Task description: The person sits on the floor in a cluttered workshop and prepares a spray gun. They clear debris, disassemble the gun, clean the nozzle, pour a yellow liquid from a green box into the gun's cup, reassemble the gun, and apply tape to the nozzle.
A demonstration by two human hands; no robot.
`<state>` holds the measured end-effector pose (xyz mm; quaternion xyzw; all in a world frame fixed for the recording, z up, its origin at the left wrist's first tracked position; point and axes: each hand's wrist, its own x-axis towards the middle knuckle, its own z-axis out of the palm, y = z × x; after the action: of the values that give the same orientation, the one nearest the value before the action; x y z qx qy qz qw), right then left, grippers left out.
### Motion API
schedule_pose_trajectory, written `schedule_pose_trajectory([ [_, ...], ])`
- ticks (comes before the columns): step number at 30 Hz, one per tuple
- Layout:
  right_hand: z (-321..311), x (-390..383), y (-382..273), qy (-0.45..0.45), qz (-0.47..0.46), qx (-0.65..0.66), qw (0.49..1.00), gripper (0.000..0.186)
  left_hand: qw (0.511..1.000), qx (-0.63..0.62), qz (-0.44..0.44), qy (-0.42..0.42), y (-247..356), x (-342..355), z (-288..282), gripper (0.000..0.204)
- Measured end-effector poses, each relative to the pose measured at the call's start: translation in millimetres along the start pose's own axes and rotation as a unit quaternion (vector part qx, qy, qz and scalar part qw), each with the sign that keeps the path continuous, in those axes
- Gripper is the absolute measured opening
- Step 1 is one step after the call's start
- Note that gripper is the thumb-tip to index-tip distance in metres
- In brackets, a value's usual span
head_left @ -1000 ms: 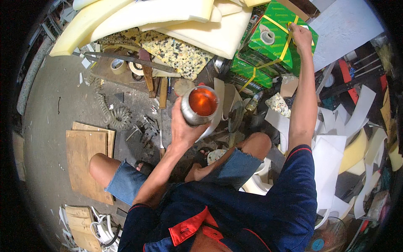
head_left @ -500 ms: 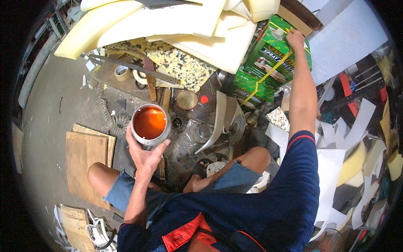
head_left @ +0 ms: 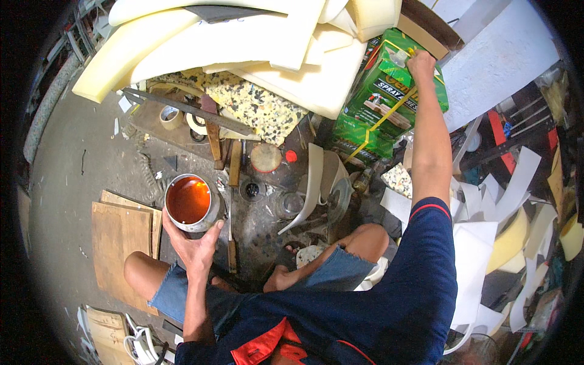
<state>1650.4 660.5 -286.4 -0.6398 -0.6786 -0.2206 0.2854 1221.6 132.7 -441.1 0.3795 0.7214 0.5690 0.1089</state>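
Note:
My left hand point(head_left: 193, 248) is wrapped round a round metal can point(head_left: 212, 214) from below. An orange-brown liquid point(head_left: 186, 201) shows inside its open mouth, which is tilted slightly toward the left. At the upper right, my right hand point(head_left: 421, 64), arm stretched out, closes on the yellow strap point(head_left: 388, 113) near the top of a green cardboard box point(head_left: 376, 97). The strap runs down across the box's printed side and over a lower green section. My fingertips at the strap are partly hidden.
Cream foam sheets point(head_left: 243, 39) and a speckled foam piece point(head_left: 261, 97) lie across the far side. A long blade point(head_left: 188, 111), a tape roll point(head_left: 170, 117), a chisel point(head_left: 232, 249) and a glass jar point(head_left: 291, 204) lie about. Plywood boards point(head_left: 121, 243) are at left, white offcuts point(head_left: 477, 261) at right.
My left hand has carried the can left and slightly nearer to me, uncovering the chisel. The right hand stays on the strap, and the view has shifted a little.

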Motion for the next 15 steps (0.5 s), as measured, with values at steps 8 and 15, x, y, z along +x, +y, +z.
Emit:
schedule_pose_trajectory([
  [8, -25.4, -19.2, -16.1, 0.07, 0.04, -0.047, 0.996, 0.015, 1.0, -0.009, 0.003, 0.009, -11.1, 1.4, -3.3, 0.111],
  [15, -28.7, -18.6, -13.8, 0.062, 0.11, -0.085, 0.988, 0.019, 1.0, -0.011, -0.02, 0.019, -17.7, 4.6, -14.2, 0.112],
])
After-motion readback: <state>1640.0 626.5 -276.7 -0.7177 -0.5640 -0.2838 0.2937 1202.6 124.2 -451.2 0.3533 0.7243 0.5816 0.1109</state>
